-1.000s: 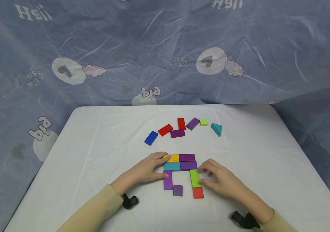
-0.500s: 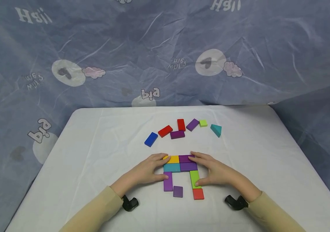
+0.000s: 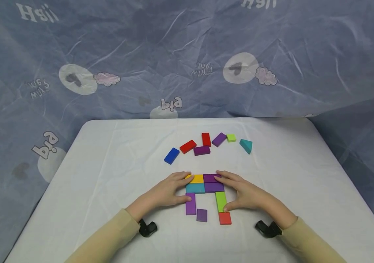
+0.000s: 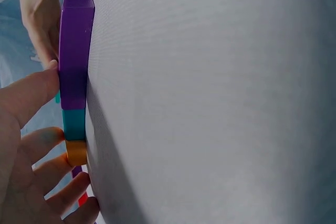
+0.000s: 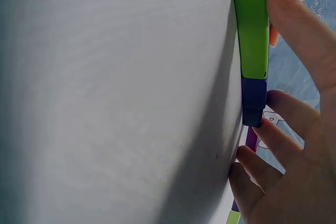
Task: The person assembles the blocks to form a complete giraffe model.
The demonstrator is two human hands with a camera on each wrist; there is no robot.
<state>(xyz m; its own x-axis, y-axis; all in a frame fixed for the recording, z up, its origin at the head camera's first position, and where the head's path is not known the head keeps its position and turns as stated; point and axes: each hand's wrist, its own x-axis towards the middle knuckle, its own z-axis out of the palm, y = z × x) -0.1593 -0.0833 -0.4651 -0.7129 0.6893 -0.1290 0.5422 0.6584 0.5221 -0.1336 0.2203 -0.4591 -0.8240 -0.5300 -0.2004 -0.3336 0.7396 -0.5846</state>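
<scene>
Flat coloured blocks lie joined in an arch-like layout on the table. My left hand (image 3: 167, 190) rests at its left side, fingers on the yellow block (image 3: 198, 178) and near the teal block (image 3: 195, 188), thumb on the upright-lying purple block (image 3: 191, 206). On the opposite side, my right hand (image 3: 247, 191) touches the far purple block (image 3: 210, 178) with its fingertips. Its thumb meets the green block (image 3: 221, 200) near the red block (image 3: 225, 218). Another purple block (image 3: 214, 187) sits beside the teal one. A small purple square block (image 3: 201, 215) lies inside the layout's left leg.
Loose blocks lie farther back on the white-covered table (image 3: 124, 153): a blue block (image 3: 172, 156), two red ones, two purple ones, a small green block (image 3: 231, 138) and a teal triangular block (image 3: 246, 146). A printed blue-grey sheet (image 3: 187, 54) hangs behind.
My right hand has moved left and away from me, from beside the green block onto the far purple block, its thumb now on the green block. My left hand has stayed put.
</scene>
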